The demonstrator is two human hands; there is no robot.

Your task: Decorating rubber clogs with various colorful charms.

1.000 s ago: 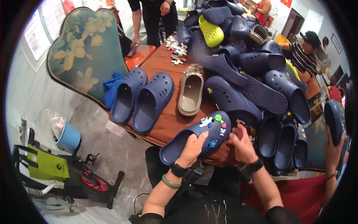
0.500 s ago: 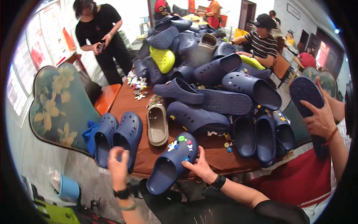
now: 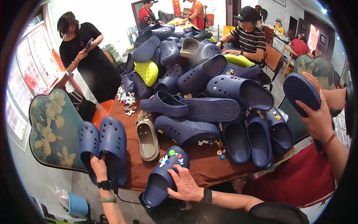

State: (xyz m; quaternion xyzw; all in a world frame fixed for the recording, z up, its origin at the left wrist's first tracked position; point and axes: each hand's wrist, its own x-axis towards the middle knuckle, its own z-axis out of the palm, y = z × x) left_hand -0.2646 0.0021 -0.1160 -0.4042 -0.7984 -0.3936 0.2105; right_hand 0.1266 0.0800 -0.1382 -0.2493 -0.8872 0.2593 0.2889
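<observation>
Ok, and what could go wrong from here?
The charmed clog at the right hand juts past the near edge of the table, so it might tip off if let go.
The plain pair at the left hand also overhangs the edge; one could drop.
In the pile, clogs lie across each other at odd angles, so a bump might send some sliding.

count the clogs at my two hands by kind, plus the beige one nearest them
plain navy clogs at your left hand: 2
charm-decorated navy clog at your right hand: 1
beige clog: 1
total: 4
</observation>
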